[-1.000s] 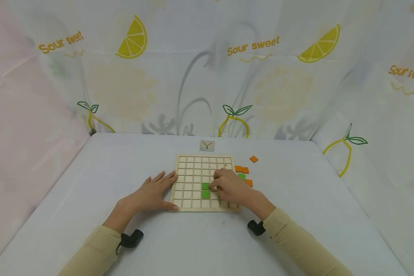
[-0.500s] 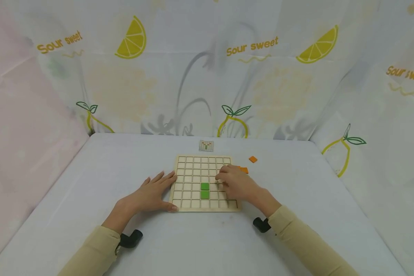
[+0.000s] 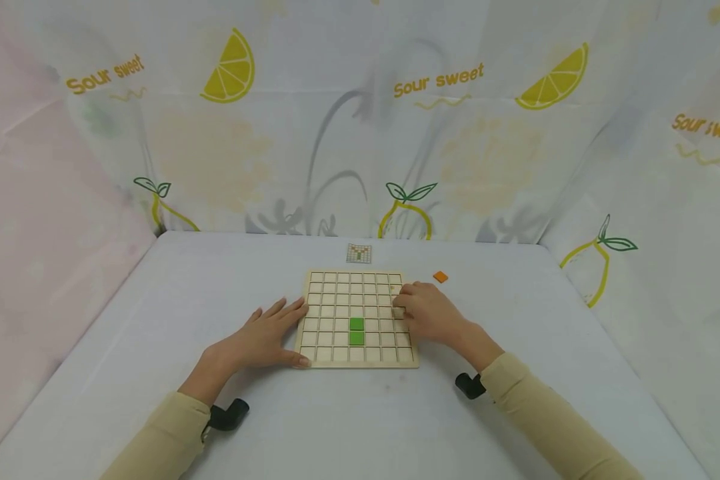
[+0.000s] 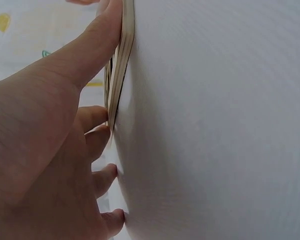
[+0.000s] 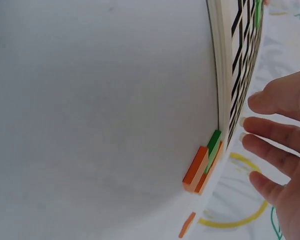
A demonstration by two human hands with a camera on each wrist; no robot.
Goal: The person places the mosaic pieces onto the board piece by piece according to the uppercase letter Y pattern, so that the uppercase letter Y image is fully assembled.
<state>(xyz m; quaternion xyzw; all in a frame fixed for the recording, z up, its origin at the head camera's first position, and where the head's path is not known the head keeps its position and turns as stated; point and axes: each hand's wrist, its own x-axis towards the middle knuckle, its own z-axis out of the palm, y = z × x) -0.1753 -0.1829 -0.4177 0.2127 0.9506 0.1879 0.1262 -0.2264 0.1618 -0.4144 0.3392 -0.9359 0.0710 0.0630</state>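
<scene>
My left hand (image 3: 264,340) lies with fingers spread against the left side of a wooden grid board (image 3: 360,365), its thumb at the near corner. Two green square tiles, one (image 3: 357,324) just behind the other (image 3: 357,339), sit in cells of the middle column. Above the board's right edge hovers my right hand (image 3: 429,313), fingers loosely bent and holding nothing in the right wrist view. Beneath it, beside the board, that view shows a green tile (image 5: 213,145) and orange tiles (image 5: 196,165) close together; in the head view the hand hides them.
A single orange tile (image 3: 441,277) lies apart on the white table, beyond the right hand. Behind the board rests a small card (image 3: 359,253) printed with a coloured grid pattern. Fabric walls with lemon prints rise at the back and both sides.
My right hand has left the rear green tile on the board and moved right to the board's right edge, now covering the loose tiles there. The left hand has stayed put.
</scene>
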